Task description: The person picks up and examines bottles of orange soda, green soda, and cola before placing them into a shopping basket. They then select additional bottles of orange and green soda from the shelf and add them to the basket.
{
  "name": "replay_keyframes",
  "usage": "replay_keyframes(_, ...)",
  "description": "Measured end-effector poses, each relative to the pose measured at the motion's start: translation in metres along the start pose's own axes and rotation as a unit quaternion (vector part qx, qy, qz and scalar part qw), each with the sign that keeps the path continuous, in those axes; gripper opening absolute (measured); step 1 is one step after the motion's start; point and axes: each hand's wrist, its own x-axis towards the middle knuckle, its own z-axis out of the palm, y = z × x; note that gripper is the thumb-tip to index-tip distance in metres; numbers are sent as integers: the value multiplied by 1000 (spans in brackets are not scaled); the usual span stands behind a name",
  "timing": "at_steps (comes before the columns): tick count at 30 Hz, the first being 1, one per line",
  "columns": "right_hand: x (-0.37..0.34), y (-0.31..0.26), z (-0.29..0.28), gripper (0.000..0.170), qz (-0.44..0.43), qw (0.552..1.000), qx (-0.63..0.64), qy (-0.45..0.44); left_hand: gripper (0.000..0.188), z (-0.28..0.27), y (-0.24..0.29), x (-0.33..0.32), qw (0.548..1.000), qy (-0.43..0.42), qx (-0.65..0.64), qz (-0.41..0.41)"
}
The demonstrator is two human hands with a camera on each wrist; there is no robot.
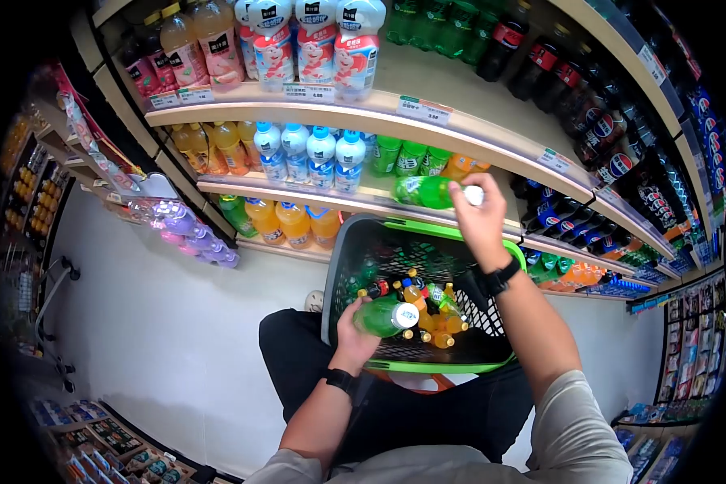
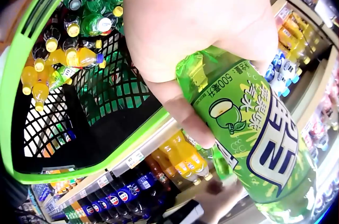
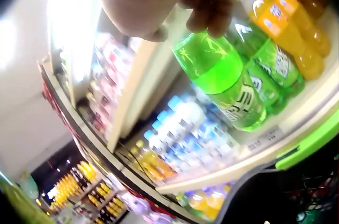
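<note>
In the head view my left hand (image 1: 352, 337) grips a green soda bottle (image 1: 377, 316) with a white cap, tilted over the basket's near left part. The left wrist view shows that bottle's green-apple label (image 2: 249, 123), with fingers wrapped around its upper part. My right hand (image 1: 484, 224) holds a second green soda bottle (image 1: 422, 193) by its neck end, lying nearly sideways in front of the lower shelf. In the right wrist view this bottle (image 3: 228, 83) hangs from the fingers beside similar green bottles (image 3: 273, 70) on the shelf.
A black basket with a green rim (image 1: 427, 368) stands before my knees, holding several small orange (image 1: 440, 323), cola and green bottles. Shelves (image 1: 379, 105) of drinks rise ahead. White-blue bottles (image 1: 321, 157) stand left of the right hand, Pepsi bottles (image 1: 569, 218) right.
</note>
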Motion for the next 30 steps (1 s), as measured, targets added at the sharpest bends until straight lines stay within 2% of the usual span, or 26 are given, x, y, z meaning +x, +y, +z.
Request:
replay_keyframes(2,-15,-11,-53,20,31,999,5,26,22,5,-3,-11,1000,10,9,-4)
replay_keyframes(4,-40,-42,-113,20,-27,998,-52,30,20,5,-7,-17,999,-17,15,-25)
replay_keyframes(6,-69,-58,-175,20,-57,993,-102,-6,18,7,-13,-21,998,-12,45,-29)
replay_keyframes(9,-124,-66,-258,20,22,989,-142,-14,19,4,-20,-22,993,-52,74,-82)
replay_keyframes(10,-142,-70,-278,20,56,987,-148,-3,20,-4,-24,-19,987,-91,72,-115)
replay_keyframes(13,-190,-73,-327,21,102,976,-194,-11,20,-16,-39,-20,977,-120,26,-177)
replay_keyframes(16,-214,-88,-338,20,109,971,-212,-34,25,-5,-54,-36,975,-127,46,-175)
replay_keyframes(20,-220,-88,-341,21,94,975,-196,-42,28,3,-69,-51,955,-169,21,-244)
replay_keyframes(26,-194,-101,-293,21,40,995,-78,-52,29,-1,-92,-72,959,-174,76,-211)
replay_keyframes(30,-176,-111,-262,21,-11,997,-5,-82,24,-7,-98,-75,961,-130,92,-226)
